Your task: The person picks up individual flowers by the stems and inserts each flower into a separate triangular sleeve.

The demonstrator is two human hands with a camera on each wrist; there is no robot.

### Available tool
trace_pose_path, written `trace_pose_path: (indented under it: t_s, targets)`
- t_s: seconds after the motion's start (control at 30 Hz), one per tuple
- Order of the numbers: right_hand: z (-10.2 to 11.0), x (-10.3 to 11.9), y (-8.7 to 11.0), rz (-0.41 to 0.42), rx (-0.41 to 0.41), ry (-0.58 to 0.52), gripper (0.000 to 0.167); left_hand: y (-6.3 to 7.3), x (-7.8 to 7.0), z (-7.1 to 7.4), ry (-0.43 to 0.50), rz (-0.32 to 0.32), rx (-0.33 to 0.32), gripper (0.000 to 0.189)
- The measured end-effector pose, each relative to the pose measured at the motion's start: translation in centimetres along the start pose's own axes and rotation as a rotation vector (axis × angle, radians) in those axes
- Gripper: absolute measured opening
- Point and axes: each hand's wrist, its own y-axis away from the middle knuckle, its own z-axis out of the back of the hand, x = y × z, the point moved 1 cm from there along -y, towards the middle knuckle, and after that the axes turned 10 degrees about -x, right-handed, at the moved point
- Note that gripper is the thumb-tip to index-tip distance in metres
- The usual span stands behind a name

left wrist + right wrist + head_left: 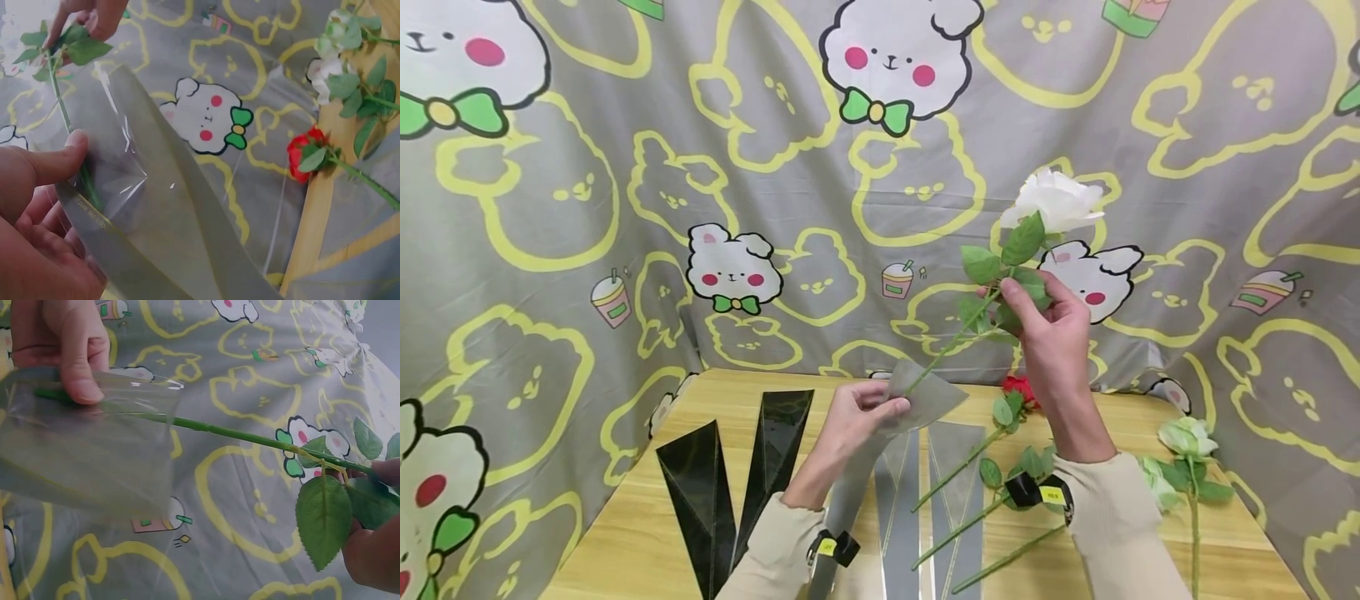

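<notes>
A white artificial rose (1056, 200) with green leaves is held up over the table, tilted, its bloom toward the upper right. My right hand (1052, 325) pinches its stem among the leaves. The lower stem (140, 416) runs into the mouth of a translucent grey flower sleeve (936, 400), showing through the film. At the sleeve's mouth, my left hand (850, 421) pinches the film with thumb and fingers, the thumb (75, 147) lying across the stem. Small gold lettering marks the sleeve in the left wrist view. Its narrow lower end hangs down toward the table.
Two black sleeves (700, 492) lie on the wooden table (617, 521) at left. More grey sleeves (958, 483) lie in the middle. A red rose (1018, 390) and several pale roses (1187, 435) lie on the right. Behind hangs a patterned grey curtain (820, 192).
</notes>
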Motion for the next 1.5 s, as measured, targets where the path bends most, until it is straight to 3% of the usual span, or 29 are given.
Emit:
trace_pose_path:
  t_s: [0.3, 0.47, 0.67, 0.87, 1.03, 1.2, 1.33, 1.5]
  targets:
    - [-1.2, 0.7, -0.5, 0.022, 0.077, 0.084, 0.027, 0.1, -0.5, 0.1, 0.026, -0.051, 0.072, 0.020]
    - [-1.4, 0.4, 0.0, 0.017, 0.106, 0.132, 0.025, 0.1, -0.8, 0.0, 0.029, -0.068, 0.059, 0.049]
    - [-1.6, 0.4, 0.2, 0.066, 0.156, 0.228, 0.024, 0.1, -1.2, -0.1, 0.028, -0.059, 0.012, 0.047]
    - [-1.6, 0.1, 0.8, 0.057, 0.191, 0.366, 0.024, 0.2, -1.5, -0.4, 0.071, -0.069, -0.017, 0.055]
    - [-2.0, -0.1, 1.1, 0.054, 0.229, 0.380, 0.025, 0.2, -1.7, -0.7, 0.116, -0.039, -0.050, 0.048]
    - [-2.4, -0.6, 1.4, 0.027, 0.264, 0.380, 0.024, 0.2, -1.6, -0.9, 0.152, 0.015, -0.070, 0.009]
    - [-2.5, -1.0, 1.7, 0.014, 0.282, 0.423, 0.023, 0.2, -1.5, -1.0, 0.167, 0.026, -0.066, 0.021]
    - [-2.4, -1.4, 2.0, 0.012, 0.299, 0.456, 0.024, 0.2, -1.4, -1.1, 0.186, 0.030, -0.079, 0.011]
